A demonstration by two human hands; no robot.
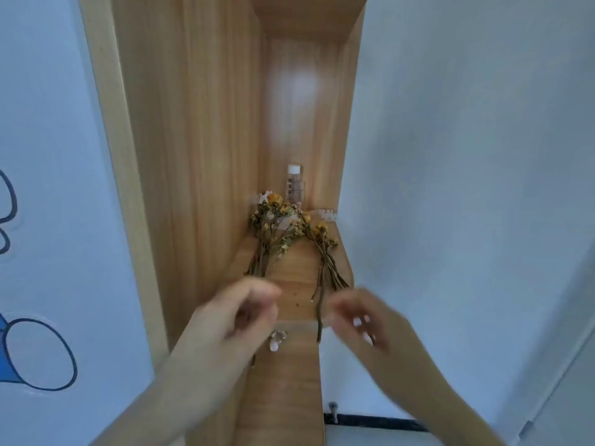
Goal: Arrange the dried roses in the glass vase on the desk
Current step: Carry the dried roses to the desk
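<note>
Fingers of left hand and right hand are blurred; grip cannot be told. Roses are laid stems outward, presumably for easy picking.

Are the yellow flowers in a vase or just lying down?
Lying down. The dried flowers lie flat on the wooden shelf, stems pointing toward the camera, not in any vase.
</note>
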